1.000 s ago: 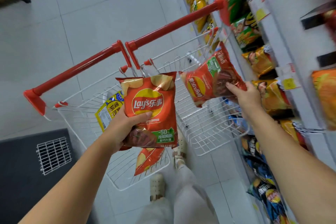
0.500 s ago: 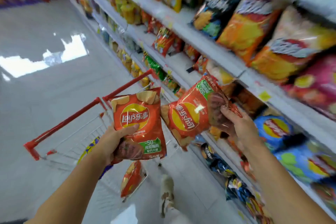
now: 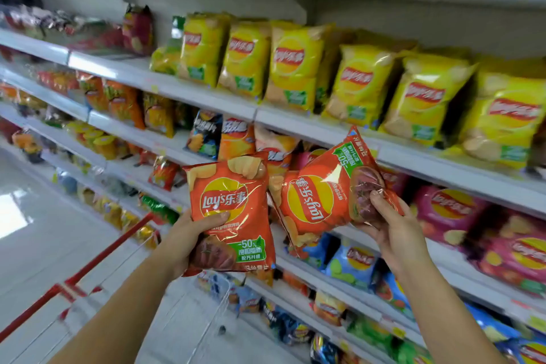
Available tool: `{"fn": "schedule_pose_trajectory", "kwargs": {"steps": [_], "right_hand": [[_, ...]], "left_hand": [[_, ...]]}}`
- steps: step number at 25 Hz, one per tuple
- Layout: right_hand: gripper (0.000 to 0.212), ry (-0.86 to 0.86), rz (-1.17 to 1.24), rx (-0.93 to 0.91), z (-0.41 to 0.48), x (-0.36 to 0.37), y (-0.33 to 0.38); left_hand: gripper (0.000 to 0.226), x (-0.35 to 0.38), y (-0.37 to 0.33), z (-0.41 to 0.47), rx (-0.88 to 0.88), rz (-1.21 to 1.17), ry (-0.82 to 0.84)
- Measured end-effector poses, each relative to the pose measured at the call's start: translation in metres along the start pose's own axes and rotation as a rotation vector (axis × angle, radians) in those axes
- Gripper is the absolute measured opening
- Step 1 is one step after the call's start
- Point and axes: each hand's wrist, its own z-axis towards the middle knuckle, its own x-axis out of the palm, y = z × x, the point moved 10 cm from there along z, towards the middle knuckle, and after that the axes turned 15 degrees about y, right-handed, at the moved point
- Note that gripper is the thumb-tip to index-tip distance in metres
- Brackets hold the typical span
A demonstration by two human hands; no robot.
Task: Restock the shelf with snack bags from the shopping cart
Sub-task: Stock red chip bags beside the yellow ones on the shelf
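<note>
I hold two orange-red Lay's snack bags in front of the shelves. My left hand (image 3: pixel 189 233) grips the lower part of an upright bag (image 3: pixel 233 207), thumb across its front. My right hand (image 3: pixel 387 224) grips the bottom corner of a second bag (image 3: pixel 319 198), which is tilted sideways and touches the first. The white shelf (image 3: pixel 295 124) runs across the view, with yellow Lay's bags (image 3: pixel 295 65) on the tier above my hands. The shopping cart's red handle (image 3: pixel 88 269) shows at lower left, its basket mostly blurred.
Pink bags (image 3: pixel 449 213) and blue bags (image 3: pixel 354 260) fill the tiers right of and below my hands. Orange and dark bags (image 3: pixel 206 133) stand on the tier behind the left bag. The white tiled aisle floor (image 3: pixel 35 230) lies to the left.
The view has swung up from the cart to face the shelves. Both hands have risen with their bags, which are now at the level of the middle tiers.
</note>
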Motion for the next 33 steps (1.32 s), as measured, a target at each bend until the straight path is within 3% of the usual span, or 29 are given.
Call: {"fn": "schedule_pose_trajectory", "kwargs": {"steps": [5, 9, 11, 16, 19, 22, 26, 28, 31, 33], "right_hand": [[0.050, -0.118, 0.018, -0.192, -0.034, -0.071, 0.091], [0.022, -0.203, 0.041, -0.393, -0.066, -0.141, 0.171], [0.021, -0.256, 0.091, -0.488, -0.078, -0.177, 0.206], [0.020, -0.321, 0.305, -0.610, -0.075, -0.251, 0.252], [0.037, -0.326, 0.532, -0.528, -0.043, -0.278, 0.238], [0.053, -0.301, 0.624, -0.230, -0.009, -0.267, 0.198], [0.060, -0.200, 0.542, 0.170, 0.003, -0.235, 0.159], [0.071, -0.077, 0.357, 0.333, -0.008, -0.228, 0.159], [0.079, 0.110, -0.200, 0.537, -0.036, -0.242, 0.169], [0.059, -0.029, -0.572, 0.380, -0.042, -0.262, 0.210]], "left_hand": [[0.069, 0.120, -0.036, 0.041, 0.073, 0.047, 0.132], [0.062, 0.227, -0.045, 0.065, 0.135, 0.033, 0.183], [0.047, 0.282, -0.041, 0.076, 0.149, -0.005, 0.211], [0.042, 0.413, -0.027, 0.103, 0.113, -0.155, 0.307], [0.030, 0.468, -0.037, 0.118, 0.142, -0.162, 0.326], [0.026, 0.493, -0.048, 0.133, 0.188, -0.143, 0.314], [0.035, 0.489, -0.055, 0.150, 0.211, -0.120, 0.299], [0.042, 0.484, -0.059, 0.159, 0.225, -0.097, 0.282], [0.048, 0.485, -0.062, 0.171, 0.240, -0.049, 0.284], [0.047, 0.487, -0.065, 0.175, 0.251, -0.025, 0.288]]}}
